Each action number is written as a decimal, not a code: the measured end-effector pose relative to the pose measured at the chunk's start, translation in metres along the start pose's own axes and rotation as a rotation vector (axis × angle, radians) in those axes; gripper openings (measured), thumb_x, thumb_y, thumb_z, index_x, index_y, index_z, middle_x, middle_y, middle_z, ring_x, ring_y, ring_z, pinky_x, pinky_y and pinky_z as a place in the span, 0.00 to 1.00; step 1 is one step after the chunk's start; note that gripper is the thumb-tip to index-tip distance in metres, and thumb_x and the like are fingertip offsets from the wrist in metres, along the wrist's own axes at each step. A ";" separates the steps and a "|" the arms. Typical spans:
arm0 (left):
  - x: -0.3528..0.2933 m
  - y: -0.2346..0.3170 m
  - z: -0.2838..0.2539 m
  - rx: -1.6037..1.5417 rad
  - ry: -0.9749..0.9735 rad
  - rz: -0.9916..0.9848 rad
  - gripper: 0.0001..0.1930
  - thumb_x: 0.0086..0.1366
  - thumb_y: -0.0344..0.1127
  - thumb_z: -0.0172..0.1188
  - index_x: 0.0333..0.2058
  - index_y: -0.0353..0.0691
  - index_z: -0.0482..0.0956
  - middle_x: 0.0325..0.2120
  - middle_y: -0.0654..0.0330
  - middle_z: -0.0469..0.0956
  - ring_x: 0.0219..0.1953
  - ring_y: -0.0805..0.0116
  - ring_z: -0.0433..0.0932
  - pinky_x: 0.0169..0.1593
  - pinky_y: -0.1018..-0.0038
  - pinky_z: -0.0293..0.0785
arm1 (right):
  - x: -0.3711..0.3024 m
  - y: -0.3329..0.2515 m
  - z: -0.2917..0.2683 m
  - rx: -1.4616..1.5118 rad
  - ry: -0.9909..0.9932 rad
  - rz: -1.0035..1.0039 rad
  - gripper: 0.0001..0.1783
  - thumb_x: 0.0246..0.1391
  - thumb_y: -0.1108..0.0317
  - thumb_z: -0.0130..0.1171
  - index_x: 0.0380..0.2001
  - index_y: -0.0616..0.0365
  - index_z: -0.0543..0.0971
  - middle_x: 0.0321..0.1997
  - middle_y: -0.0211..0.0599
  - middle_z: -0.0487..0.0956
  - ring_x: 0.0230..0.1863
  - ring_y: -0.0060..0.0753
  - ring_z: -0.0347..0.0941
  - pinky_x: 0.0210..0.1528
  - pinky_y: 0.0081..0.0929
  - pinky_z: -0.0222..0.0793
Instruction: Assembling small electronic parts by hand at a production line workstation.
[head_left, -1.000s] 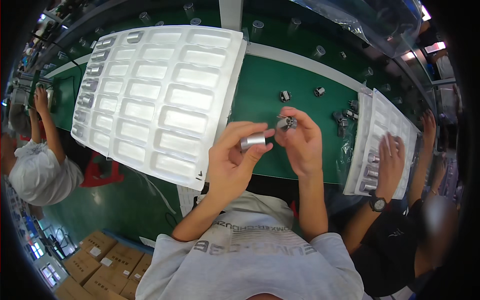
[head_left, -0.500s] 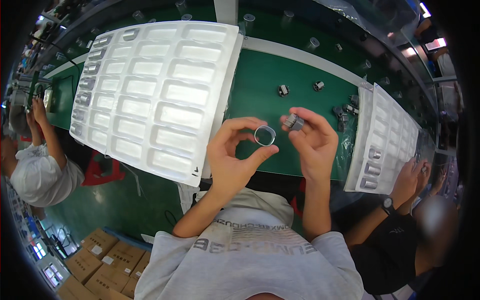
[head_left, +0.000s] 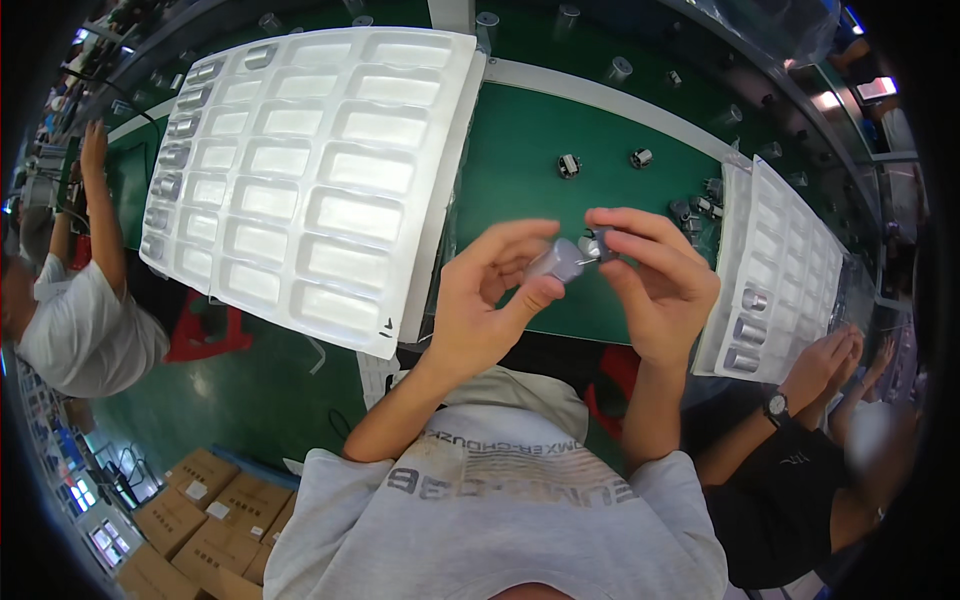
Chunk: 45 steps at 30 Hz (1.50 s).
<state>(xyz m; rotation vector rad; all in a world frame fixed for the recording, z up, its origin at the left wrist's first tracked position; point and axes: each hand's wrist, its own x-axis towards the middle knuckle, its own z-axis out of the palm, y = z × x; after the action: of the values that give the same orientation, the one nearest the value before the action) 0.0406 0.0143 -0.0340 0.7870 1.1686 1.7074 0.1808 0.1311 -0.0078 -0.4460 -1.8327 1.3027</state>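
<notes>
I held the small metal cylinder (head_left: 562, 260) pinched between the thumb and fingertips of my left hand (head_left: 490, 300), raised above the near edge of the green tabletop (head_left: 520, 150), between the big white blister tray (head_left: 300, 180) on my left and the narrower tray (head_left: 780, 260) on my right; my right hand (head_left: 655, 275) pinched a smaller dark part (head_left: 603, 243) just against the cylinder's right end; as I judged it, doing this well meant keeping both pinches light and close to the tips, holding the cylinder steady and bringing the small part straight in along the cylinder's line, not at a slant; the cylinder lay roughly level, its long axis running left to right and rising slightly toward the right, one end facing the small part; whether that end was open I could not tell; more loose parts (head_left: 690, 205) lay toward the tabletop's far right.
</notes>
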 end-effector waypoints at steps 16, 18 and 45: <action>-0.005 0.005 0.003 -0.162 -0.017 -0.081 0.10 0.64 0.24 0.61 0.42 0.28 0.73 0.37 0.50 0.81 0.38 0.67 0.82 0.42 0.74 0.81 | 0.010 -0.010 -0.011 -0.027 -0.258 0.076 0.11 0.43 0.82 0.66 0.34 0.67 0.84 0.43 0.53 0.82 0.47 0.47 0.80 0.51 0.35 0.75; -0.005 0.003 0.006 -0.141 -0.016 -0.089 0.09 0.65 0.24 0.59 0.42 0.29 0.73 0.36 0.48 0.81 0.38 0.64 0.82 0.41 0.72 0.82 | 0.009 -0.004 -0.013 -0.012 -0.310 0.025 0.16 0.43 0.81 0.66 0.40 0.66 0.83 0.46 0.53 0.81 0.49 0.45 0.79 0.52 0.32 0.74; -0.016 0.061 -0.003 0.074 0.089 -0.017 0.22 0.59 0.24 0.62 0.53 0.28 0.72 0.57 0.37 0.67 0.57 0.50 0.73 0.60 0.60 0.68 | 0.088 0.080 -0.015 -0.364 0.206 0.070 0.17 0.47 0.75 0.68 0.42 0.62 0.81 0.44 0.40 0.80 0.46 0.32 0.77 0.51 0.27 0.73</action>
<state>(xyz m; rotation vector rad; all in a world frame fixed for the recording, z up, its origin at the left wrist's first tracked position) 0.0249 -0.0108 0.0217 0.7510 1.3020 1.7080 0.1271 0.2325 -0.0414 -0.8145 -1.8918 0.9265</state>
